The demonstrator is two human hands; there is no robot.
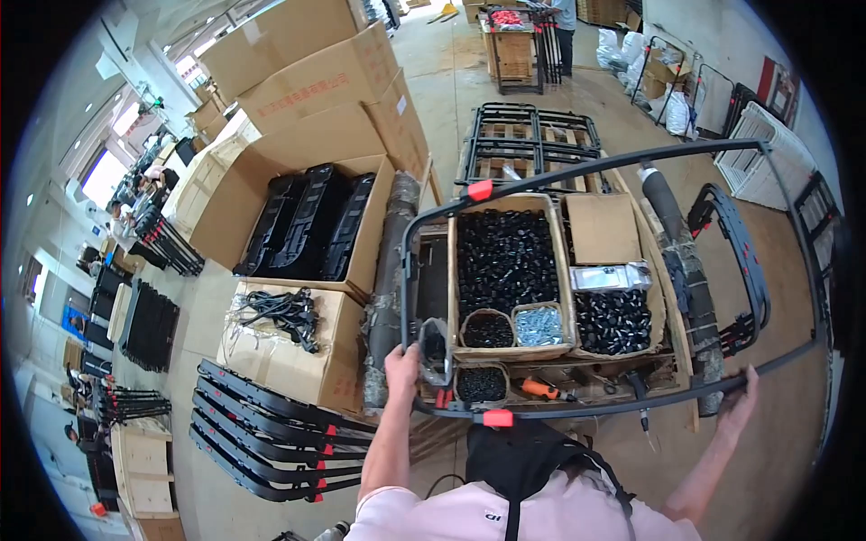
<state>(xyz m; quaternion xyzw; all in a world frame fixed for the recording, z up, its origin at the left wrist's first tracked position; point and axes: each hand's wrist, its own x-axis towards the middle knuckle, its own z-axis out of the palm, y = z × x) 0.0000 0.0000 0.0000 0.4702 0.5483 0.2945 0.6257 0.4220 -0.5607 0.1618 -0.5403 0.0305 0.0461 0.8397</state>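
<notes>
A large black tubular frame (577,411) is held out in front of me, spanning from the left pad to the far right. Red clips (497,417) sit on its near and far bars. At the frame's near left corner, my left hand (402,371) is closed round the tube. My right hand (741,397) grips the near bar toward its right end. Beneath the frame, a wooden workbench holds a carton of small black parts (507,257), a box of silver screws (538,325), a box of small black screws (481,384) and an orange-and-black power screwdriver (545,389).
Padded rollers (383,270) flank the bench. To the left, an open carton (383,189) holds black plastic parts, with cables (287,311) on a box nearby. Black frames with red clips (262,433) are stacked at lower left; another frame (740,252) leans at right.
</notes>
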